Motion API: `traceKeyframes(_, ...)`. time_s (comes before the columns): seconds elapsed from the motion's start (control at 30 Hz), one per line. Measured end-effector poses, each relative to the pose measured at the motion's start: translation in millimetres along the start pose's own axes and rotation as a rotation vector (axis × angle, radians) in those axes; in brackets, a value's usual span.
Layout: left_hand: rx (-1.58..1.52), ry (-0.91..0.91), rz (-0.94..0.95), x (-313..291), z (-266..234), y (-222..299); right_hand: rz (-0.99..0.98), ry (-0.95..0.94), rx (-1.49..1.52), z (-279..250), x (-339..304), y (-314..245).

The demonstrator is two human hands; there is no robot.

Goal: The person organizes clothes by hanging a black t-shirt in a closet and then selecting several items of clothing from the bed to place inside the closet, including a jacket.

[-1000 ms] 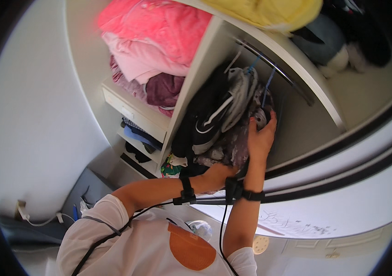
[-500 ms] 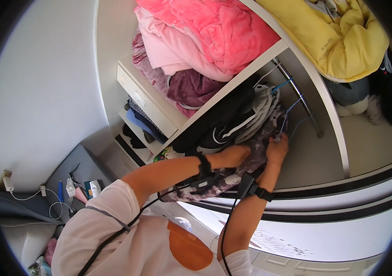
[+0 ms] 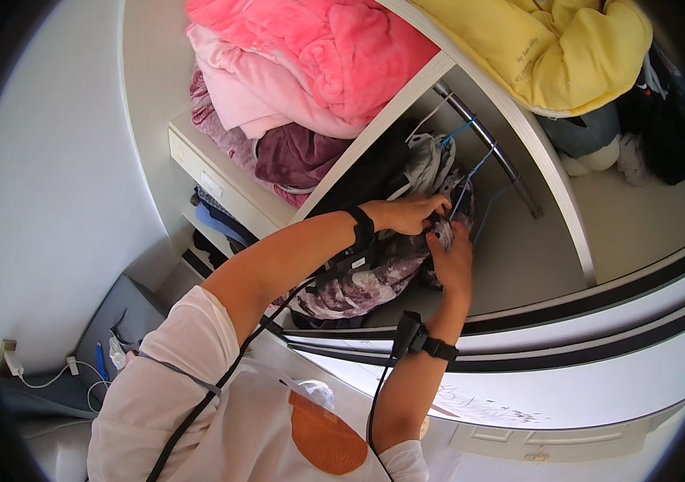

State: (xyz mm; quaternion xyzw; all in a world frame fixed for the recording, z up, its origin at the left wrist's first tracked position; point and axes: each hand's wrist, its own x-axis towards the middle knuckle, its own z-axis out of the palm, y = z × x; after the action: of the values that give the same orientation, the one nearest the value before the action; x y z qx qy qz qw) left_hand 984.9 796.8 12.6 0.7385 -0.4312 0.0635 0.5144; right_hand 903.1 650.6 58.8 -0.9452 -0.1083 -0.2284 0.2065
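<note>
A jacket (image 3: 362, 287) in a mottled purple, grey and white pattern hangs in the open wardrobe compartment. Its blue hanger (image 3: 460, 197) hooks over a metal rod (image 3: 493, 147). At the collar, close beside the hanger, my left hand (image 3: 408, 215) has its fingers bent around the fabric. My right hand (image 3: 452, 255) grips the jacket's upper edge just below the hanger, its thumb and fingers on the cloth. The two hands are a short way apart. Behind the jacket hang grey and black garments (image 3: 375, 181), partly hidden by my left arm.
Pink fleece bedding (image 3: 318, 64) and a purple blanket (image 3: 298, 153) fill the shelf at the upper left, above a white drawer (image 3: 206, 181). A yellow garment (image 3: 575, 60) lies upper right. Dark sliding-door tracks (image 3: 567, 309) curve along the front. Cables run along my arms.
My left hand has moved from the jacket's front up to the collar, beside my right hand. The jacket's lower part now shows more. The whole view has shifted slightly.
</note>
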Motion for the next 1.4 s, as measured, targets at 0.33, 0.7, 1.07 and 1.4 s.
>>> traceKeyframes(0.33,-0.344,0.198,-0.359,21.7,17.6,-23.4,0.250,0.095,-0.064,9.8,2.6,3.5)
traceKeyframes(0.7,-0.649,0.345,-0.412,46.0,13.9,-45.4,0.307,0.081,-0.076,14.5,2.3,-3.5)
traceKeyframes(1.07,-0.560,0.658,-0.476,58.5,51.1,-42.3,0.253,0.166,-0.203,28.8,-6.7,6.7)
traceKeyframes(1.4,-0.420,1.143,-0.184,19.0,97.4,-58.4,0.252,0.203,-0.160,36.0,-6.1,0.7)
